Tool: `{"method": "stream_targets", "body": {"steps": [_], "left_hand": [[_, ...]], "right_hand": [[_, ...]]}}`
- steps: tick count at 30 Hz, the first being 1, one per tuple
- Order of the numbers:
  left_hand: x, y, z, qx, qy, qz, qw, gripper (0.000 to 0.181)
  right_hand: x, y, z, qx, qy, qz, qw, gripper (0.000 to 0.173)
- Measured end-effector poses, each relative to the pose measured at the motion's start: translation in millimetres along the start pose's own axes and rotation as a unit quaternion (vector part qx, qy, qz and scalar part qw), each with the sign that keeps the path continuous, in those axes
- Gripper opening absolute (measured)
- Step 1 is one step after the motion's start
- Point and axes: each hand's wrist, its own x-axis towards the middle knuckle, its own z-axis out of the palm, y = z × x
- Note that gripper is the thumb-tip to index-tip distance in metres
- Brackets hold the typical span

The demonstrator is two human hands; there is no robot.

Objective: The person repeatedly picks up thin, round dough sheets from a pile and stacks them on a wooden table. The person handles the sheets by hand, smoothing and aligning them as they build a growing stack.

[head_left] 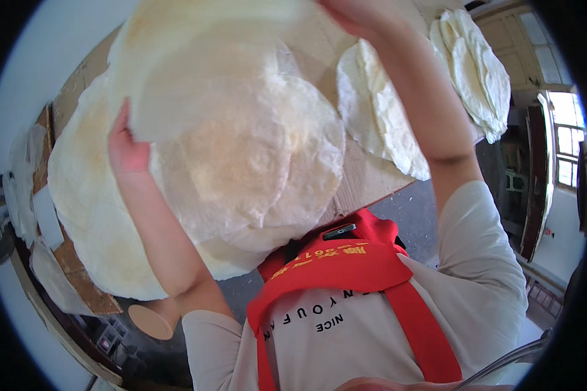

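A large, thin, pale flatbread sheet (200,63) is raised in front of me, blurred by motion. At its lower left edge, my left hand (129,151) grips it, the thumb pointing up and the other fingers hidden behind the sheet. My right hand (352,17), also blurred, holds the sheet's upper right end; its fingertips are partly cut off by the picture's top. Beneath lies a pile of wide round flatbreads (93,234), overlapping and spilling past the table's near edge. A wrinkled, browner round (235,171) lies on top of the pile.
Cardboard (367,171) covers the table. Folded flatbreads (372,112) lie under my right forearm, with another folded stack (474,73) at the far right. A round stool (151,320) stands below my left elbow. A phone (339,231) sticks out of my red apron (332,273).
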Motion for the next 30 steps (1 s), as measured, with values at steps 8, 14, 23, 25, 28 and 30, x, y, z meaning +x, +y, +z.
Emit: {"method": "stream_targets", "body": {"steps": [8,14,23,25,28,30], "left_hand": [[-96,-254,110,0.161,-0.268,-0.155,0.937,0.034],[-108,-243,13,0.718,-0.15,0.318,0.601,0.06],[-132,-250,-47,0.81,-0.071,0.346,0.468,0.047],[-131,-222,-53,0.718,-0.03,0.24,0.652,0.037],[-119,-107,-61,0.666,0.063,0.274,0.691,0.027],[-151,-32,-15,0.666,0.118,0.318,0.664,0.033]], "right_hand": [[-244,200,-196,0.116,0.25,0.216,0.937,0.046],[-351,317,-219,-0.186,0.387,0.23,0.873,0.033],[-219,254,-6,0.19,-0.095,0.262,0.941,0.029],[-190,250,23,0.181,-0.168,0.243,0.938,0.029],[-163,257,56,0.164,-0.195,0.203,0.945,0.029],[-151,259,65,0.175,-0.186,0.217,0.942,0.029]]}}
